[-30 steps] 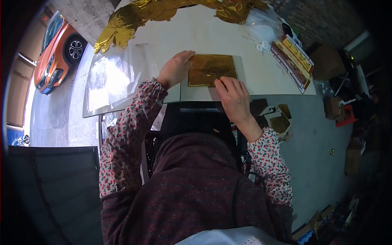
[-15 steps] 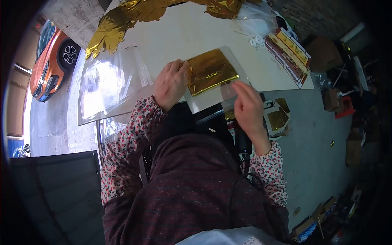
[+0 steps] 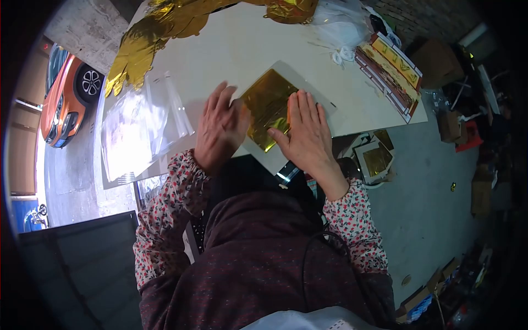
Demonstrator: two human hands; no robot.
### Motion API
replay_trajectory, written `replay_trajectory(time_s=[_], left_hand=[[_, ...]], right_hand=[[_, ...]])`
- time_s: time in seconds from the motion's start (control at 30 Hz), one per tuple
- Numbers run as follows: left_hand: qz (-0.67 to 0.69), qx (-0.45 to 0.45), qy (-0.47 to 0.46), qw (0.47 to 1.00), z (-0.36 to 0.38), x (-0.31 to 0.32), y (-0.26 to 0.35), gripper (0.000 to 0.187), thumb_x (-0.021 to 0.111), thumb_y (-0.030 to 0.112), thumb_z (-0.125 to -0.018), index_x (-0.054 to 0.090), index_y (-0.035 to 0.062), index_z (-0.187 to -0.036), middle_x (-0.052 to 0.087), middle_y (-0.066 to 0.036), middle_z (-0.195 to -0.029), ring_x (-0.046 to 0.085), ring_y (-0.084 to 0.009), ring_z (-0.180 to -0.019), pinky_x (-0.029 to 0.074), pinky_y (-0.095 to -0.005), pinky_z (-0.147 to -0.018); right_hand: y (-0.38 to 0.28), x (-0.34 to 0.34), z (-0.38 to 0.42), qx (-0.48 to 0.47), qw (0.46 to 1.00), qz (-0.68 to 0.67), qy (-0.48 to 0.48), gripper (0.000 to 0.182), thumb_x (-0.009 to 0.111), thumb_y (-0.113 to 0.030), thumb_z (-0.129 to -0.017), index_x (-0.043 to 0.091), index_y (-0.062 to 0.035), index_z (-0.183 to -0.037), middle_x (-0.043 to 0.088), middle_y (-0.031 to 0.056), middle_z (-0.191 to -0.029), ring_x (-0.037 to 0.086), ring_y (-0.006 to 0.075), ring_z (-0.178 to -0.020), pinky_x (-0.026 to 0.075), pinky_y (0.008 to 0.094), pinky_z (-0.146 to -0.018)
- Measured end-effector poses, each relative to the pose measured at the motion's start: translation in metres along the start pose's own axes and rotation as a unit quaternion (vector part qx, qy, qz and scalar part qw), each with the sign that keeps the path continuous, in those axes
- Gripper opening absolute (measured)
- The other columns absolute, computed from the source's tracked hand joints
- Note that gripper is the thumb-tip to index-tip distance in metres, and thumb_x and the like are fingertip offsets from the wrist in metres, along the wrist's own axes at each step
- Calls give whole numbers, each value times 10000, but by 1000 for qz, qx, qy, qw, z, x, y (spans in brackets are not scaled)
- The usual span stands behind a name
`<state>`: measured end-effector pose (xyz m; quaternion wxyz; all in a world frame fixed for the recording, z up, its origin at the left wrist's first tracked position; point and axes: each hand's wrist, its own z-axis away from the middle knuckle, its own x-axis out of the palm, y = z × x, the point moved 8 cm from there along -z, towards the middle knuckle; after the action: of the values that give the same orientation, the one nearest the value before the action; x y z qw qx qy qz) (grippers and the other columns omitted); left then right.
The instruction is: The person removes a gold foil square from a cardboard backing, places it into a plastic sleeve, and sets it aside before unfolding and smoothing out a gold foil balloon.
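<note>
A folded piece of shiny gold foil (image 3: 268,94) lies inside a clear plastic bag (image 3: 273,160) at the front of the table. My right hand (image 3: 308,129) rests flat on the right side of the foil packet, fingers stretched out and thumb spread across its lower part. Just left of the packet, my left hand (image 3: 221,129) is slightly blurred, with its fingers spread and apparently holding nothing. Whether its fingertips touch the bag's edge I cannot make out.
A stack of clear plastic bags (image 3: 137,126) lies on the table's left. Gold foil pieces (image 3: 137,52) line the back edge. Printed cards (image 3: 390,71) and a white plastic bag (image 3: 341,25) sit at the right. An orange car (image 3: 69,104) stands beyond.
The bag with the foil has turned on the table. My right hand has come down flat onto it. My left hand has let go of its left edge and opened.
</note>
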<state>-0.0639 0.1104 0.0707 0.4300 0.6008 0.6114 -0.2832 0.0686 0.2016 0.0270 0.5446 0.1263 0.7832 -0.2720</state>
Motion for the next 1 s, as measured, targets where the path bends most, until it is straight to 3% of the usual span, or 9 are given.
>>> replay_trajectory(time_s=[0.13,0.3,0.37,0.43,0.57,0.77,0.87,0.93,1.0], left_hand=[[112,69,-115,985,-19,29,28,783,636,512,-880,406,49,-1468,347,-241,-1520,293,-440,-1424,301,-502,-1132],[80,94,-147,981,-20,38,24,883,658,618,-811,435,50,-1449,365,-273,-1492,319,-451,-1406,301,-519,-1124],[80,85,-149,982,-22,37,24,920,687,632,-776,440,51,-1446,370,-270,-1490,325,-445,-1404,305,-517,-1123],[73,63,-166,981,-22,39,20,971,724,629,-735,419,59,-1460,348,-266,-1505,310,-435,-1416,288,-519,-1134],[73,41,-187,979,-21,39,15,1002,726,625,-730,377,76,-1492,305,-264,-1533,281,-432,-1433,260,-526,-1148],[70,25,-191,979,-20,37,13,1007,747,603,-716,372,88,-1496,299,-256,-1539,267,-429,-1440,254,-524,-1153],[81,25,-166,982,-22,34,12,978,774,575,-702,417,77,-1464,338,-254,-1516,292,-424,-1429,278,-516,-1137],[89,27,-157,983,-21,33,13,963,785,565,-697,440,72,-1449,359,-253,-1503,306,-422,-1422,290,-511,-1129],[89,25,-154,984,-21,33,12,960,781,571,-701,440,74,-1449,360,-253,-1502,308,-423,-1421,289,-509,-1131]], right_hand=[[-2,-4,0,-8,1000,0,-4,886,598,-508,-898,289,95,-1470,307,287,-1528,261,389,-1453,196,500,-1191],[17,-22,-7,-19,987,-149,-63,785,636,-405,-896,346,79,-1442,403,284,-1470,352,391,-1407,256,483,-1164],[43,-41,-24,29,956,-281,-76,553,667,-260,-885,514,48,-1318,596,241,-1256,562,382,-1187,465,426,-970],[87,-44,-45,71,956,-282,31,368,628,-183,-902,597,20,-1208,646,190,-1119,606,366,-1062,508,417,-866],[115,-58,-111,-30,989,36,141,229,613,-82,-826,656,-28,-1045,593,112,-940,608,301,-938,516,419,-794],[116,-13,-162,-219,950,223,-5,242,607,-52,-786,671,-67,-1019,594,74,-976,609,270,-962,538,396,-783],[113,-59,-156,-248,956,89,131,233,637,-34,-820,637,-23,-1052,622,69,-959,640,240,-919,539,343,-771],[115,-102,-134,-58,973,-162,155,235,647,-24,-859,610,-2,-1090,645,67,-936,655,198,-876,528,301,-771],[117,-109,-89,52,914,-363,172,246,642,-17,-903,583,11,-1141,669,72,-917,658,149,-832,515,265,-775]])
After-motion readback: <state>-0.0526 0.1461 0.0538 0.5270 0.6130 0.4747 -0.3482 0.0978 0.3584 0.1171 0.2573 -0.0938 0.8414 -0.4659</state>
